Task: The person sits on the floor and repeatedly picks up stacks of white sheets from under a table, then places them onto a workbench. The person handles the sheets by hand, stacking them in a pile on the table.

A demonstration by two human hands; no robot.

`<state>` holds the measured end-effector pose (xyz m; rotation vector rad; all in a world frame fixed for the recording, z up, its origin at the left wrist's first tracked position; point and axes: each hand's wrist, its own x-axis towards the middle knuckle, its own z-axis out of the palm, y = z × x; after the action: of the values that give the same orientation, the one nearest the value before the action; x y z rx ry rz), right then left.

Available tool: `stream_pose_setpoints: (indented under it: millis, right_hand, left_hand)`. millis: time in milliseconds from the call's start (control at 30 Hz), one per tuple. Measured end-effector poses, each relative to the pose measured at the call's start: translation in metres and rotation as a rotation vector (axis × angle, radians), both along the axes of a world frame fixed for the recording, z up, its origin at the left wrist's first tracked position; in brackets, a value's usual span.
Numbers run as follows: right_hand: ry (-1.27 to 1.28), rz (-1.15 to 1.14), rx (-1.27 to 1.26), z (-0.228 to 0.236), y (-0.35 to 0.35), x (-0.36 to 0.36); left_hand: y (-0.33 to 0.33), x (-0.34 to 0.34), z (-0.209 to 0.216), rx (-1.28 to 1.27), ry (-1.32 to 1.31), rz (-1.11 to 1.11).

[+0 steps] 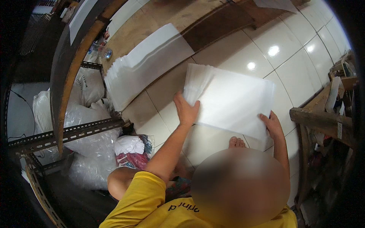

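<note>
A stack of thin white, slightly see-through sheets is held between my two hands above the tiled floor. At its left edge, where the sheets fan out in layers, my left hand grips with the thumb on top and the fingers mostly behind. My right hand holds the near right corner, its thumb on the upper face and other fingers partly under the sheets. Farther off to the left, a second stack of white sheets lies fanned along a low brown wooden board.
The wooden board runs across the far side. At left stand a slotted metal frame, clear plastic bags and a packet of folded cloth. Wooden beams rise at right. My bare foot rests on the tiles.
</note>
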<state>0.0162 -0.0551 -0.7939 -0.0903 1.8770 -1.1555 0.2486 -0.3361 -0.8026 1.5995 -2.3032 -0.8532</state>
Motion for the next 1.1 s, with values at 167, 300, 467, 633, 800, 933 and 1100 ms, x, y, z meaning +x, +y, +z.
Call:
stream_pose_setpoints:
  millis: [167, 300, 467, 633, 800, 933, 1100]
  right_hand:
    - [-0.141, -0.081, 0.018, -0.01, -0.01, -0.028]
    - [-0.158, -0.228, -0.117, -0.017, -0.025, -0.017]
    - [-0.165, -0.142, -0.081, -0.028, -0.029, -0.019]
    - [-0.055, -0.12, -0.052, -0.021, -0.032, -0.017]
    - [0.203, -0.022, 0.073, -0.023, -0.031, -0.026]
    - [0.787, 0.176, 0.195, -0.001, -0.056, -0.021]
    - [0.864, 0.487, 0.239, 0.034, -0.12, 0.043]
  left_hand:
    - [-0.016, -0.007, 0.011, 0.205, -0.258, -0.029]
    - [-0.021, -0.008, 0.007, 0.249, -0.327, -0.017]
    - [-0.031, -0.005, 0.011, 0.357, -0.274, -0.06]
    - [-0.024, -0.007, 0.013, 0.29, -0.275, -0.023]
    - [-0.012, -0.016, 0.015, 0.304, -0.26, -0.002]
    - [0.008, -0.015, 0.008, 0.435, -0.144, 0.102]
    - [0.029, -0.017, 0.005, 0.479, -0.067, 0.151]
